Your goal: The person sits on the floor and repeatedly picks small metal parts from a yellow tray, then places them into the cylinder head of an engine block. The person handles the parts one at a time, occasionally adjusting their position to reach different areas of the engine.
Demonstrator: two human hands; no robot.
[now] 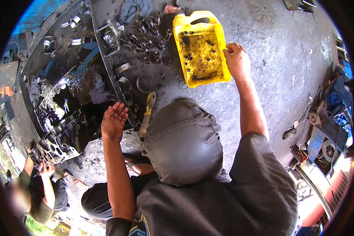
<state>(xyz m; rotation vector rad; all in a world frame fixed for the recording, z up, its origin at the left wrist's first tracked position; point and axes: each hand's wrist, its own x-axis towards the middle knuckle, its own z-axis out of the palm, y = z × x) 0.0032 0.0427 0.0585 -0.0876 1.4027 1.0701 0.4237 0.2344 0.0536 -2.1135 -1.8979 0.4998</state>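
Over the right edge of a yellow cut-open plastic jug (224, 72), my right hand (237, 61) is closed, its fingers bent at the rim. What it pinches, if anything, is hidden. Dark oily residue and several small dark parts (207, 59) lie inside the jug. My left hand (115, 120) is open and palm up, fingers loosely bent, with nothing in it. It hovers by the raised edge of a large oily metal tray (106, 63). Beside it on the floor lies a tool with a yellow handle (149, 103).
Several small cylindrical metal parts (145, 37) stand left of the jug, near a grey rag (134, 10). Curved bearing shells (124, 69) lie by the tray edge. At lower left a co-worker's hand (47, 169) touches a metal engine part (55, 151). Machinery (328, 149) lines the right.
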